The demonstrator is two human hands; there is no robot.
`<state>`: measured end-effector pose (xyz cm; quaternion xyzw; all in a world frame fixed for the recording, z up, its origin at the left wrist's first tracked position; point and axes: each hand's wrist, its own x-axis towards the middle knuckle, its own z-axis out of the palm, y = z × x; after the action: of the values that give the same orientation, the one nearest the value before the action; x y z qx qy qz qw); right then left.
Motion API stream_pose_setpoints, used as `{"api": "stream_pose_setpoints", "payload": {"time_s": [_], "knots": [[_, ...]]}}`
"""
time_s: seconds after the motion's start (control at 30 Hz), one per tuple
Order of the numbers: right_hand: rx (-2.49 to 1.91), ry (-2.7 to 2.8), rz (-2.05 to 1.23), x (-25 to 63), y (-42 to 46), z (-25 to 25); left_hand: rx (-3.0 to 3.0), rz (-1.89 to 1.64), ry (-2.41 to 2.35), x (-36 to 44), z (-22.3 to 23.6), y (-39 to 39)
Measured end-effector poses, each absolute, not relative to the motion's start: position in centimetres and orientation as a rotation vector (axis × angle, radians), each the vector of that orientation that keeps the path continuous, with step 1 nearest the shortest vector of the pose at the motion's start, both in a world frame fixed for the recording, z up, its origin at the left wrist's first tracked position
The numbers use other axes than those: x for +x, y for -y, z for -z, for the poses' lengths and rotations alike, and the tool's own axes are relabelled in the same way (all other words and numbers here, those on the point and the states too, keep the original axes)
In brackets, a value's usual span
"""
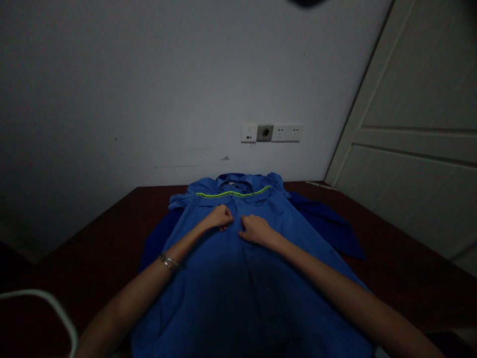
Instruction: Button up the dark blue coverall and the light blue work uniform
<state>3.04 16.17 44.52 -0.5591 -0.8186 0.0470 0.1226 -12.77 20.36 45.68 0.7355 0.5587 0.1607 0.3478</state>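
Observation:
A blue work shirt lies spread out, its collar toward the wall and a yellow-green stripe across the chest. Just below that stripe, my left hand is closed on the shirt's front at the middle opening. My right hand is closed on the other side of the same opening, a small gap from the left. The curled fingers hide exactly what part of the cloth they pinch. Darker blue cloth shows from under the shirt on both sides.
The garments rest on a dark reddish-brown table against a pale wall. Wall sockets sit above its back edge. A panelled door stands at the right. A pale cable curves at the lower left.

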Motion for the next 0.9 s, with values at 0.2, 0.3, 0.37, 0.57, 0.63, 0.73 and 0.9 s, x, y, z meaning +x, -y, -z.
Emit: {"api": "stream_pose_setpoints", "payload": {"time_s": [0.2,0.3,0.37,0.57,0.63,0.73,0.9], "knots": [[-1.526,2.242,-0.336,4.9,-16.1,-44.2,1.982,-0.462,-1.375,-12.7,-44.2,-18.9],[-1.478,2.045,-0.629,5.7,-16.6,-44.0,2.136,-0.549,-1.292,-12.5,-43.8,-18.3],[-1.477,1.866,-0.888,6.2,-16.9,-43.6,2.275,-0.583,-1.225,-12.3,-43.6,-17.9],[-1.341,1.561,-1.199,7.6,-17.8,-43.0,2.46,-0.609,-1.204,-11.7,-42.5,-17.4],[-1.321,1.549,-1.181,8.0,-18.0,-43.0,2.438,-0.609,-1.242,-11.4,-42.0,-17.7],[-1.325,1.534,-1.155,8.3,-18.2,-43.0,2.398,-0.586,-1.319,-10.8,-41.4,-18.3],[-1.316,1.529,-1.12,8.5,-18.2,-42.8,2.335,-0.602,-1.489,-9.9,-41.2,-18.4]]}}
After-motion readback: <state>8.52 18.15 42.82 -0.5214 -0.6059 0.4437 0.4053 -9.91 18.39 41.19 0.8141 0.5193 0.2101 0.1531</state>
